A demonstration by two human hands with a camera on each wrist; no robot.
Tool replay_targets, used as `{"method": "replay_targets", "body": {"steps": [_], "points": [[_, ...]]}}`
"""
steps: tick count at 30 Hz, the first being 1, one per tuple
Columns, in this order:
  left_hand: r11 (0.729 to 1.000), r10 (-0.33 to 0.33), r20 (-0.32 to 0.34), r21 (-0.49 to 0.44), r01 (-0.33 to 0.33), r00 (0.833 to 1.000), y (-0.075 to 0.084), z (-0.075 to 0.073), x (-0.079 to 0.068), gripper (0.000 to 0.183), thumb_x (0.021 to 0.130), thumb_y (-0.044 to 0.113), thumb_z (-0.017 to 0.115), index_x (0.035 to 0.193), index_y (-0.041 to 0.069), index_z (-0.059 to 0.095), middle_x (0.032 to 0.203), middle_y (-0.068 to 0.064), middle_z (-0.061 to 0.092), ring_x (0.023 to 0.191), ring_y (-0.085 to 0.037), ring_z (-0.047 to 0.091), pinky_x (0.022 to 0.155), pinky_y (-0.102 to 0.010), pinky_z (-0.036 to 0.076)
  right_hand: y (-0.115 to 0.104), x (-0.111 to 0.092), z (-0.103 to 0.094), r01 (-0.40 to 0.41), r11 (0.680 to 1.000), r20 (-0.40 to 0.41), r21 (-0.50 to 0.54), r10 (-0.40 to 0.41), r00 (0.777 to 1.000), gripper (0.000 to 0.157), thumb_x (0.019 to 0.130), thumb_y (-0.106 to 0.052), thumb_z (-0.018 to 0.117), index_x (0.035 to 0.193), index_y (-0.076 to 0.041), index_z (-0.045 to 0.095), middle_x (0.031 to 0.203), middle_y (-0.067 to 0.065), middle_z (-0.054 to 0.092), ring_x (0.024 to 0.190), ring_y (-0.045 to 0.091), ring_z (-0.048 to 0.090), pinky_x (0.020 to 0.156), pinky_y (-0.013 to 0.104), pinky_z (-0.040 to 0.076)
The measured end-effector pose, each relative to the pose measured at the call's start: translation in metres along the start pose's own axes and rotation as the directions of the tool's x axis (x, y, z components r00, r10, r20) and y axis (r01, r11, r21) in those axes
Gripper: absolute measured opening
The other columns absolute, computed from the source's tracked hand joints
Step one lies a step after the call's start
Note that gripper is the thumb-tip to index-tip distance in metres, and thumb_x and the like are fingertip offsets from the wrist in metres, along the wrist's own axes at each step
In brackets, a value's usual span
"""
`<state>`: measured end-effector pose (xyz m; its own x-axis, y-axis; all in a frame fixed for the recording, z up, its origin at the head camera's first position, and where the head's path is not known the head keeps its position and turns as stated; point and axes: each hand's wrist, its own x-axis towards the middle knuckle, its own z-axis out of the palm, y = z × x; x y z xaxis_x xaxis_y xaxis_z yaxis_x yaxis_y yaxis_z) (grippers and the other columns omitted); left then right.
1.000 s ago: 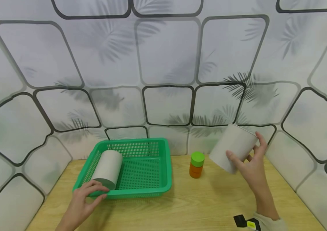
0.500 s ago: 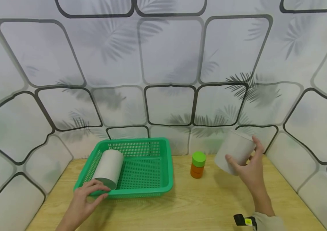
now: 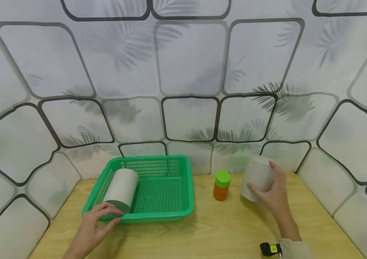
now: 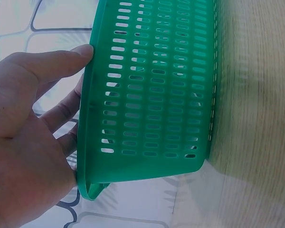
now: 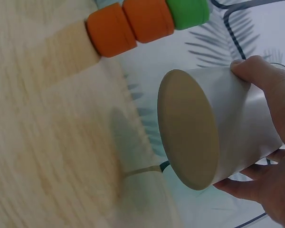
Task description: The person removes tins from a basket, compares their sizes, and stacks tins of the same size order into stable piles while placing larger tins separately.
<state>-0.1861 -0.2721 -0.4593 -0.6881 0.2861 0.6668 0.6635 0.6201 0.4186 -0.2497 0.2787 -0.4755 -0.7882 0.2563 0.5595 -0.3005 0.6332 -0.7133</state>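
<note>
Green basket at left, white cylinder raised in a hand at right

Wood-grain tabletop (image 3: 190,239) carries everything, with a pale, block-and-leaf patterned backdrop (image 3: 190,61) rising behind its back edge and along both sides. Toward the tabletop's left edge, the person's left hand (image 3: 92,226) pinches the rim of a green plastic basket (image 3: 157,217) near its near-left corner, fingers over the rim and thumb against the outside. This slotted, rectangular basket stands on the left half of the tabletop, close to the back edge. Inside it, a white cylinder (image 3: 122,187) lies on its side along the left wall, its flat end facing the near-left corner.

Right of the basket and apart from it, an orange jar with a green lid (image 3: 221,186) stands upright near the back edge. Just beyond the jar, toward the back-right corner, the person's right hand (image 3: 276,196) grips a second white cylinder (image 3: 257,178), thumb on one side and fingers on the other. That cylinder leans slightly right, its round beige base off the wood. Below that hand, a light sleeve (image 3: 295,249) meets a black wrist device (image 3: 269,249) with a yellow patch. The two hands are well apart.
</note>
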Motion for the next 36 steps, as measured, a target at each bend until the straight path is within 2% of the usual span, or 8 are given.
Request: {"method": "replay_targets", "body": {"steps": [5,11,20,33,36], "points": [[1.0,-0.004,0.0,-0.008,0.004,1.0,0.001,0.0,0.0,0.039,0.065,-0.001,0.084,0.092,0.024,0.071,0.093,0.01,0.061,0.086,-0.009,0.055,0.082,-0.011,0.036,0.009,-0.001,0.004,0.052,0.998,0.016,-0.025,-0.052,0.999,0.108,0.066,-0.014,0.086,0.15,-0.029,0.02,0.141,0.02,0.027,0.118,0.038,0.035,0.079,0.067,0.037],[1.0,-0.006,-0.003,-0.015,0.006,1.0,0.001,0.0,0.0,0.04,0.065,-0.002,0.084,0.092,0.024,0.071,0.093,0.009,0.061,0.086,-0.009,0.055,0.082,-0.01,0.036,0.018,-0.003,0.009,0.062,0.996,0.042,-0.068,-0.059,0.997,0.11,0.064,-0.015,0.087,0.15,-0.031,0.02,0.144,0.023,0.021,0.125,0.045,0.03,0.082,0.072,0.035],[1.0,0.01,-0.009,-0.019,-0.01,1.0,-0.002,0.001,-0.002,0.041,0.064,-0.003,0.084,0.092,0.024,0.071,0.092,0.009,0.062,0.086,-0.009,0.056,0.081,-0.01,0.037,0.02,-0.005,0.014,0.134,0.989,-0.024,-0.058,-0.136,0.99,0.099,0.066,-0.01,0.086,0.147,-0.019,0.029,0.134,0.023,0.032,0.12,0.035,0.035,0.084,0.065,0.034],[1.0,0.003,0.015,-0.008,-0.003,1.0,-0.001,0.0,0.0,0.036,0.067,0.001,0.083,0.092,0.023,0.071,0.093,0.01,0.062,0.087,-0.008,0.056,0.082,-0.013,0.039,0.026,-0.008,0.019,0.158,0.985,-0.074,-0.073,-0.163,0.984,0.1,0.062,-0.01,0.088,0.146,-0.018,0.033,0.13,0.024,0.037,0.12,0.035,0.038,0.086,0.063,0.036],[1.0,0.0,0.012,-0.014,0.0,1.0,-0.001,0.0,0.0,0.036,0.066,0.0,0.083,0.092,0.022,0.071,0.093,0.009,0.062,0.087,-0.009,0.057,0.082,-0.013,0.039,0.025,-0.008,0.021,0.151,0.985,-0.081,-0.08,-0.158,0.984,0.095,0.064,-0.009,0.087,0.144,-0.017,0.036,0.13,0.023,0.039,0.116,0.034,0.041,0.081,0.062,0.041]]}}
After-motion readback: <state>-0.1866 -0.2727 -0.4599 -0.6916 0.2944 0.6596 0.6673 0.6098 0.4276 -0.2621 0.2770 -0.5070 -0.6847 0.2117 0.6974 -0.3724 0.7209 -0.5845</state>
